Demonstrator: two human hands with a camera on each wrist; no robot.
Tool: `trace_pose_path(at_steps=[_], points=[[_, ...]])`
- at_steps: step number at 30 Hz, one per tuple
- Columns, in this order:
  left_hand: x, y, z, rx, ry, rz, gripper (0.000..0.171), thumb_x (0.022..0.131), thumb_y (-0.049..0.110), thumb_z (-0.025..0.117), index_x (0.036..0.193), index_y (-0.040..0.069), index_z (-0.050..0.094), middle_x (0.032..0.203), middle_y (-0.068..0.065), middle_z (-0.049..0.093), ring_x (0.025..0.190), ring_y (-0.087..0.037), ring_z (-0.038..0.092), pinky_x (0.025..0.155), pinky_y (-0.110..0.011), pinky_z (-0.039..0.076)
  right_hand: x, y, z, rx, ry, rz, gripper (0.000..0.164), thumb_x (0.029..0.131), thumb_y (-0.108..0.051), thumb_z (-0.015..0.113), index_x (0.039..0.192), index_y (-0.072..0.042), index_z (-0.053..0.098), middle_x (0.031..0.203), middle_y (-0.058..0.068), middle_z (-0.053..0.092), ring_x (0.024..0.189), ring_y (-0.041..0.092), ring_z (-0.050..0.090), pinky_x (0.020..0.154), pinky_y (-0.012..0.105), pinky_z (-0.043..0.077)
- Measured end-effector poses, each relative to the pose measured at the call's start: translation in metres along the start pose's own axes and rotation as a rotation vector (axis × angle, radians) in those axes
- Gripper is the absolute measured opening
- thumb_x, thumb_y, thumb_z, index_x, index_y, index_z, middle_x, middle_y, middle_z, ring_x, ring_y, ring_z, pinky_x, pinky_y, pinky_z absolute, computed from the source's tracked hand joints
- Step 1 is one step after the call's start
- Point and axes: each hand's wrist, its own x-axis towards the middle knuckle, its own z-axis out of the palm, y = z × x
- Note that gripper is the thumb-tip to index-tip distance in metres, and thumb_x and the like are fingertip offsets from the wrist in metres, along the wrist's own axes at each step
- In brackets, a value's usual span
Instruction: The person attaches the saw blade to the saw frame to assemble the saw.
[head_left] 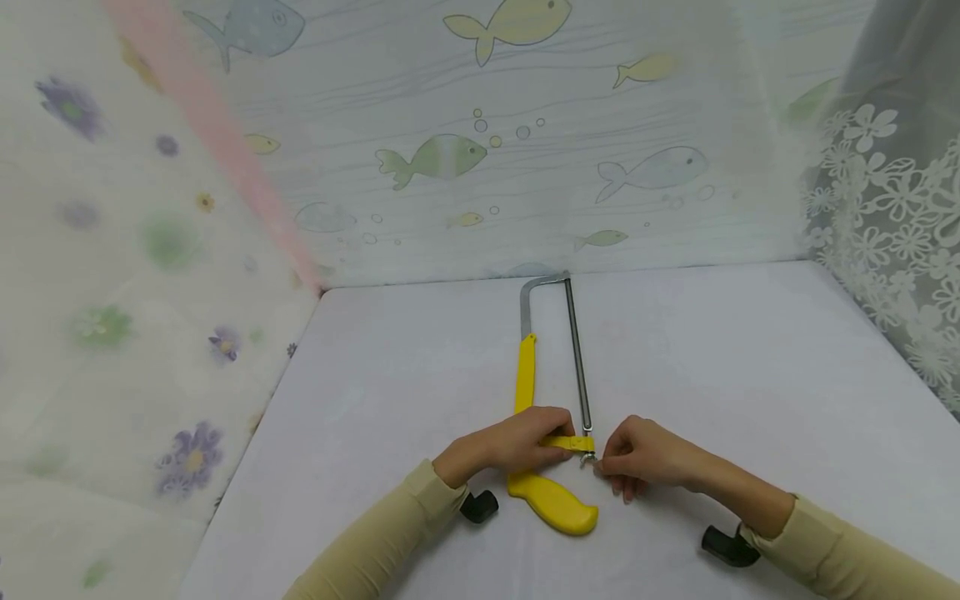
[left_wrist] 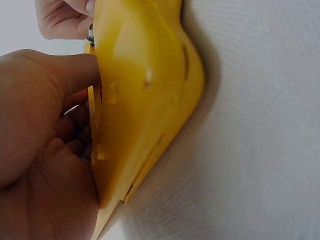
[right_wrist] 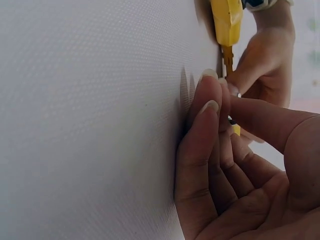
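Note:
A hacksaw (head_left: 526, 375) with a yellow frame and handle lies on the white table, its blade side to the right. My left hand (head_left: 525, 437) grips the short yellow arm of the frame just above the handle. In the left wrist view the yellow handle (left_wrist: 145, 90) partly covers the left hand's fingers. At the blade's near end sits a small metal wing nut (head_left: 587, 458). My right hand (head_left: 652, 454) has thumb and forefinger together at the wing nut. In the right wrist view those fingertips (right_wrist: 207, 87) hide most of the nut.
White cloth covers the table (head_left: 390, 358). A fish-patterned curtain (head_left: 525, 192) hangs along the back edge, close to the saw's far end. A flowered curtain (head_left: 135, 350) is at the left and a lace one (head_left: 900, 217) at the right. Black wrist cameras sit below both sleeves.

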Motion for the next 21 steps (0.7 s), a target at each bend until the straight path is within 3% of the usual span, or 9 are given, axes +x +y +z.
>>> trace_pose_path(at_steps=[7,21], points=[[0.0002,-0.0009,-0.0015,0.002,0.001,0.009,0.009,0.102,0.019,0.065,0.108,0.014,0.059,0.098,0.008,0.059,0.088,-0.005,0.052,0.081,-0.016,0.044,0.0014,-0.0004,0.0012,0.004,-0.006,-0.020,0.021,0.095,-0.015,0.070,0.080,-0.001,0.073,0.066,0.008,0.067,0.055,0.017,0.064,0.052,0.027,0.052],[0.0005,-0.0012,-0.0002,-0.007,-0.014,-0.003,0.010,0.102,0.015,0.064,0.111,0.012,0.060,0.103,0.006,0.062,0.090,-0.005,0.053,0.085,-0.015,0.045,0.0071,-0.0026,0.0052,0.006,-0.005,0.026,0.041,0.099,-0.034,0.067,0.074,-0.003,0.073,0.064,0.009,0.068,0.053,0.023,0.066,0.051,0.030,0.053]])
